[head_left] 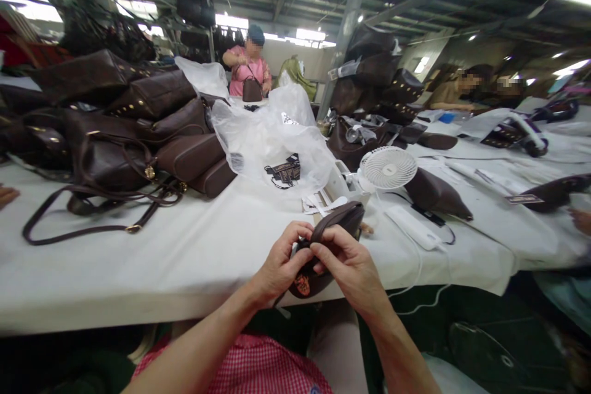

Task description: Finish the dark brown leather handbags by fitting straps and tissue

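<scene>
A small dark brown handbag (349, 214) is between my hands at the table's front edge, partly covered by my fingers. An orange-red charm or tag (302, 285) shows on its lower near side. My left hand (282, 257) is closed, pinching the bag's edge from the left. From the right, my right hand (349, 257) is also closed on it, thumb and fingertips pressed together close to the left fingertips. Whatever small part lies exactly between the fingertips is hidden.
On the left lies a pile of brown handbags (138, 154) with a strap. Ahead are clear plastic bags (272, 129) with black tags (284, 171). A white fan (388, 168) and a white power strip (410, 226) stand right. A co-worker in pink (249, 71) handles a bag behind.
</scene>
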Demonstrator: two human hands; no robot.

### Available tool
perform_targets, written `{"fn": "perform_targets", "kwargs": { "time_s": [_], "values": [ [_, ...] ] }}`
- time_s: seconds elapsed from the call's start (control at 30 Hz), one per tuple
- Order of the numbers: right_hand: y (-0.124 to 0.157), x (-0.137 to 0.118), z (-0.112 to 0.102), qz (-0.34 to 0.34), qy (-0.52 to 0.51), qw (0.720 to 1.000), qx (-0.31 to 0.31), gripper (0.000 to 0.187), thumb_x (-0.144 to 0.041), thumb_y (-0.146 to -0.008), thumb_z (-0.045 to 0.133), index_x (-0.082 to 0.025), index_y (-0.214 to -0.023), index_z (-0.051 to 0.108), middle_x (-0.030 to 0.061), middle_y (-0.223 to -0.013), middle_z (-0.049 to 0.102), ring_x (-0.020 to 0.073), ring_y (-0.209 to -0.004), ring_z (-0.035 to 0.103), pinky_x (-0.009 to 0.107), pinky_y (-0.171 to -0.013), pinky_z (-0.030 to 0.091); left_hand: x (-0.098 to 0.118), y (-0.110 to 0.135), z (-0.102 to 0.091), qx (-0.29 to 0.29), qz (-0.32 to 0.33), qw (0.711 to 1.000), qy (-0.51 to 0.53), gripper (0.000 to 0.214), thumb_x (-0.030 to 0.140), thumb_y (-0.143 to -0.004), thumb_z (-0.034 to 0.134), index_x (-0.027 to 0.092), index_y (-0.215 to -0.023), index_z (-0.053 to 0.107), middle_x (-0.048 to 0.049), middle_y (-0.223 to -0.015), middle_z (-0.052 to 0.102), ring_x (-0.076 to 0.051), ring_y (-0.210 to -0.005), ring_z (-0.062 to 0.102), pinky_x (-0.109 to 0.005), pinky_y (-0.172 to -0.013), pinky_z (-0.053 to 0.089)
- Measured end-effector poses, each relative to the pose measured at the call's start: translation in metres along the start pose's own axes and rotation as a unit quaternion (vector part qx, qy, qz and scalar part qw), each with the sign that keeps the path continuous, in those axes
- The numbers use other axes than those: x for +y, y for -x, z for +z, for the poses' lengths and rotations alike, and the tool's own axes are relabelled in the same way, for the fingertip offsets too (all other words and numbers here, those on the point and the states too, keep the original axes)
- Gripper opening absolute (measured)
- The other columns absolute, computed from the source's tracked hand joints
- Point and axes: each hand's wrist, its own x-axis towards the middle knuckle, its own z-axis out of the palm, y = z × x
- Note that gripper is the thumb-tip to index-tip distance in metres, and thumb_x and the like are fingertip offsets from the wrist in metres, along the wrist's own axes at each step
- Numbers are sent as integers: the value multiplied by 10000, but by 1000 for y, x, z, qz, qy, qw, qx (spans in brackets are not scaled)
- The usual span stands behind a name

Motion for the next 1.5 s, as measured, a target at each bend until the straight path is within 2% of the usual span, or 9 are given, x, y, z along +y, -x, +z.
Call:
{"fn": "perform_targets", "kwargs": {
  "time_s": [0.17, 0.33, 0.47, 0.57, 0.77, 1.0, 1.17, 1.33, 1.5],
  "values": [
    [13, 3, 7, -107, 136, 985, 29, 191, -249, -887, 613, -191, -707, 583, 15, -839, 510, 133, -744, 547, 212, -607, 501, -8, 2, -9, -20, 35, 999, 21, 198, 303, -861, 661, 186, -1001, 586, -64, -1081, 554, -215, -1069, 523, -354, -978, 408],
    [23, 4, 8, -211, 226, 951, 15, 158, -146, -938, 508, -202, -913, 654, 57, -954, 547, 163, -888, 573, 257, -764, 511, -9, 1, -17, -36, 94, 993, -64, 231, 313, -863, 665, 190, -1045, 593, -72, -1096, 583, -214, -1044, 547, -351, -941, 438],
    [20, -3, -2, -234, 260, 936, -35, 214, -140, -941, 492, -203, -1058, 660, 82, -1005, 578, 187, -959, 585, 303, -845, 523, -7, 0, -22, -31, 136, 978, -157, 415, 283, -876, 648, 216, -1266, 526, -81, -1141, 586, -210, -1048, 556, -343, -918, 469],
    [15, -9, -10, -232, 253, 937, -66, 227, -145, -935, 488, -206, -1055, 671, 81, -1003, 628, 191, -956, 605, 311, -836, 529, -3, 0, -23, -55, 167, 964, -198, 333, 260, -905, 606, 231, -1236, 581, -76, -1090, 589, -196, -1007, 572, -323, -881, 494],
    [2, -12, -15, -36, 135, 990, 16, 138, -316, -876, 569, -207, -883, 652, 12, -783, 664, 157, -701, 639, 266, -639, 541, 0, 4, -18, -41, 181, 958, -218, 241, 211, -894, 609, 214, -1135, 620, -68, -1032, 592, -183, -950, 584, -307, -830, 511],
    [-15, -27, -7, 113, 25, 993, 17, 239, -380, -649, 683, -184, -721, 566, -44, -562, 580, 104, -476, 554, 220, -468, 485, 3, 4, -14, -5, 159, 965, -211, 211, 190, -873, 620, 206, -1083, 633, -68, -1005, 644, -193, -945, 618, -319, -836, 518],
    [-15, -30, 6, 134, -36, 990, 6, 272, -397, -624, 690, -177, -730, 569, -44, -500, 589, 101, -455, 557, 211, -463, 496, -5, 14, -6, -14, 106, 978, -181, 375, 173, -914, 518, 207, -1286, 546, -112, -1301, 595, -237, -1206, 560, -402, -1044, 445],
    [-6, -27, 14, 155, -66, 986, 12, 299, -401, -626, 713, -181, -744, 547, -42, -532, 610, 107, -470, 582, 209, -461, 511, -19, 25, 13, 44, 56, 988, -139, 731, 166, -928, 471, 240, -1537, 72, -118, -1575, 263, -237, -1444, 278, -463, -1194, 246],
    [-1, -29, 19, 140, -76, 987, -16, 277, -396, -654, 685, -187, -760, 536, -60, -517, 592, 105, -437, 577, 201, -436, 501, -19, 27, 13, 63, 67, 988, -122, 659, 161, -899, 497, 222, -1486, 205, -131, -1491, 381, -254, -1373, 389, -471, -1155, 315]
  ]
}}
